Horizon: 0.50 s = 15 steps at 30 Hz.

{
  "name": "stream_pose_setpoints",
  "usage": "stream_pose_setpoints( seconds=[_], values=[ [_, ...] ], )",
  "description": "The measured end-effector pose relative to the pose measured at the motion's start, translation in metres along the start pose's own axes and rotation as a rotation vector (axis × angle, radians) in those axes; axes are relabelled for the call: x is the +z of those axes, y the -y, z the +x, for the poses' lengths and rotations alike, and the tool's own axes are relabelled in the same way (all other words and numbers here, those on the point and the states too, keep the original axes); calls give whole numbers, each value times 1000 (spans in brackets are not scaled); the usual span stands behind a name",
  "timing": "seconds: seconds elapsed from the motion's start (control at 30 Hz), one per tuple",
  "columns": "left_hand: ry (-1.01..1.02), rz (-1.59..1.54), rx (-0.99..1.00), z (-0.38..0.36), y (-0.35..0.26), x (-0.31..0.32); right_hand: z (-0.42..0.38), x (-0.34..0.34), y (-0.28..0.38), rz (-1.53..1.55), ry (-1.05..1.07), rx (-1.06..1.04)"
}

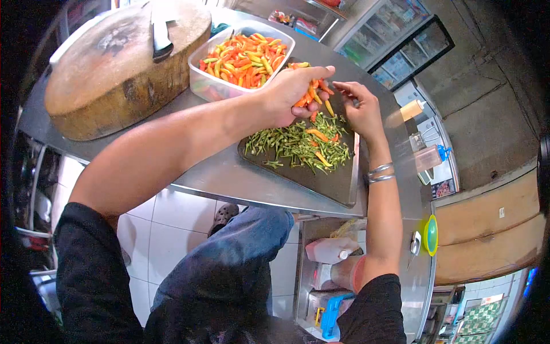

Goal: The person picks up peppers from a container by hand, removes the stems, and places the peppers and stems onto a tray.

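My left hand [291, 96] is wrapped around a bunch of orange, red and yellow chili peppers [314, 95], their ends poking out between thumb and fingers. Just to its right, my right hand [362, 109] has its fingers curled and drawn together near the bunch; whether anything is pinched there is hidden. Both hands are above a dark tray [327, 184] strewn with green chili stems [295, 140], a few orange and yellow chilies [318, 135] lying among them. Behind my left wrist stands a clear plastic tub [205, 87] filled with loose red, orange and yellow-green chilies [247, 60].
A thick round wooden chopping block [109, 69] takes up the left of the steel table [212, 178], with a cleaver [161, 35] on top. To the right are a sauce bottle [412, 110], a plastic container [427, 159] and a green bowl [431, 235]. Jugs [326, 250] stand on a lower shelf.
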State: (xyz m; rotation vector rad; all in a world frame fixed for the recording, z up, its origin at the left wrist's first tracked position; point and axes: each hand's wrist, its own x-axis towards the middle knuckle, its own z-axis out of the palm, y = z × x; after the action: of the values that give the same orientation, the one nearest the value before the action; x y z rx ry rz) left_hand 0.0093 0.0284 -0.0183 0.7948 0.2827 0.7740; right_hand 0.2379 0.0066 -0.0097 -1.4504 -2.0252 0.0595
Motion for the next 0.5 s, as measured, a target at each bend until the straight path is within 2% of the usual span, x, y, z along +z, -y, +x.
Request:
stream_pose_setpoints(
  seconds=[0.1,0.17,0.3,0.4,0.47,0.5],
  values=[
    [-12,78,27,0,1,2,-5,-2,-1,-65,-31,-92],
    [-21,75,53,3,3,1,-8,-1,4,-135,128,-213],
    [-55,78,44,0,1,2,-7,1,-2,-191,201,-136],
    [-58,61,41,-1,-1,2,-5,1,2,-144,117,-142],
    [-79,96,24,-2,-1,3,-5,-1,7,152,-7,98],
    [-80,95,25,-1,0,3,-1,4,7,287,-90,32]
  ],
)
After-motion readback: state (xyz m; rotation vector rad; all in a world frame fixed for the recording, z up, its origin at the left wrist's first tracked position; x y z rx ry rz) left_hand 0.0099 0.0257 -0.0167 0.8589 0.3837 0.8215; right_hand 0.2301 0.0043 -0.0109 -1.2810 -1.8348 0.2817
